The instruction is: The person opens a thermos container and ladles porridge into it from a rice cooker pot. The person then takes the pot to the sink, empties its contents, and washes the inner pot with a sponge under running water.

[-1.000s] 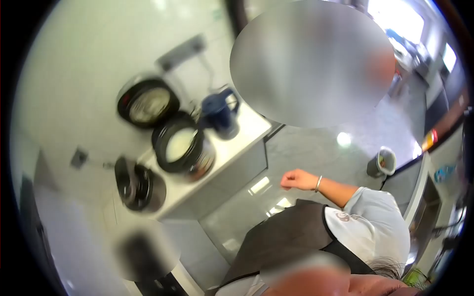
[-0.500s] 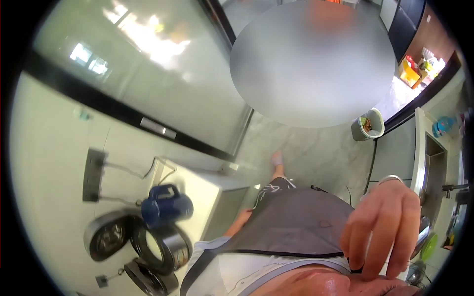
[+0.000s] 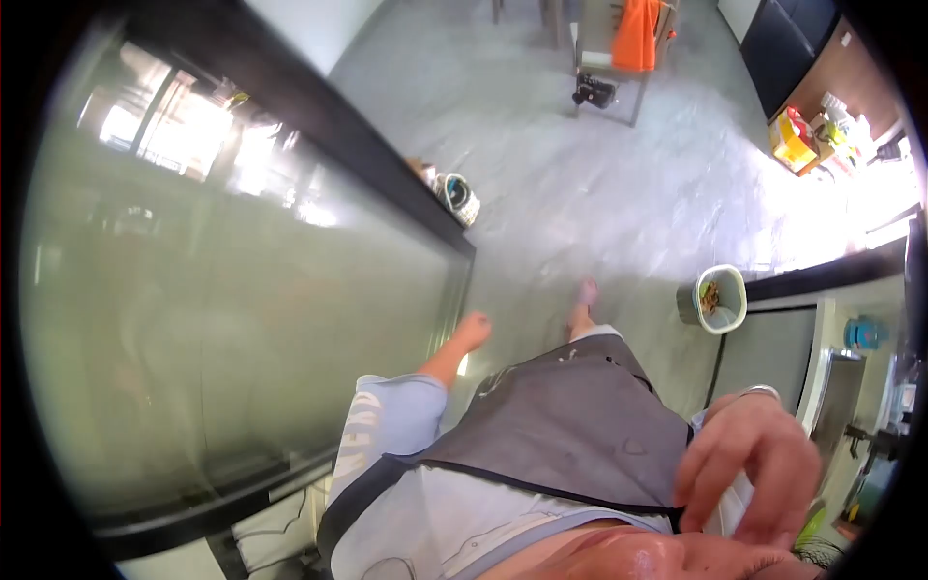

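the right hand [image 3: 749, 459] is raised beside the face with its fingers bent downward, near the top edge of the gray apron [image 3: 570, 425]; whether the fingertips pinch anything is hidden, so i cannot tell its grip. a bracelet [image 3: 762, 391] circles that wrist. the left hand [image 3: 474, 331] hangs forward, loosely curled, probably just swinging free; no object shows in it, though how tightly it closes is too small to tell. nearest it is the lower right corner of the glass door [image 3: 271, 338], with no contact that i can make out. the apron covers the body's front, presumably to keep the pale shirt [image 3: 387, 411] clean. the bin [image 3: 688, 304] stands on the floor near the far corner of the counter [image 3: 820, 333], likely so scraps can drop straight in; some lie inside. a blue container [image 3: 863, 333] sits by the counter's far end, perhaps out of the sink's way.
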The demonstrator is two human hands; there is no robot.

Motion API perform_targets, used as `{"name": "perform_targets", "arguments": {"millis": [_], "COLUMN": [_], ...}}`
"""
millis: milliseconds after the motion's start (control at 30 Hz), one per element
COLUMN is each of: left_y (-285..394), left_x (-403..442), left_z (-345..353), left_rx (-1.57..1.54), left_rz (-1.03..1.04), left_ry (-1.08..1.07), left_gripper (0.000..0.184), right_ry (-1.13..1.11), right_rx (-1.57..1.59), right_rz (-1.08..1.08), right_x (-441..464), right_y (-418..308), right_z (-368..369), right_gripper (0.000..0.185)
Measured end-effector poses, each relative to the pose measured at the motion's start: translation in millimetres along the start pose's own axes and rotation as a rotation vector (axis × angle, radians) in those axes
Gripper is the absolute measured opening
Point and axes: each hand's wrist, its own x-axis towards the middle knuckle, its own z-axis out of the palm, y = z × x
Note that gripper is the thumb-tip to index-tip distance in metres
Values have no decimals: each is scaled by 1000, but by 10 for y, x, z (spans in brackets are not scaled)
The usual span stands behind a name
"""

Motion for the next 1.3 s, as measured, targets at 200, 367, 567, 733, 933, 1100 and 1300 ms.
{"name": "perform_targets", "arguments": {"millis": [200,367,567,733,933,1100,1300], "left_y": [502,926,700,355,-799,-1422,-1250], "left_x": [1691,2696,4256,5297,6381,7020,7299], "left_z": [-194,-367,-1215,-1993,-1984,-1859,-1750], "left_rx": [141,169,122,81,350,435,-382], "left_rz": [-24,-186,-289,-352,-186,-78,-451], "left_ry": [53,-2,246,553,374,115,-48], "left_gripper": [37,39,32,23,20,16,41], "right_ry": [-3,200,472,557,458,507,718], "right_rx": [-124,-275,-492,-762,-823,-765,-588], "right_rz": [-122,-147,392,842,1068,1128,1018], "right_x": [176,520,856,926,771,603,-24], "right_y": [235,529,1169,1808,2605,3298,3992], "right_z": [-1989,-3387,-4471,-5227,-5899,-6211,-6378], "right_gripper": [8,13,16,25,27,25,25]}}
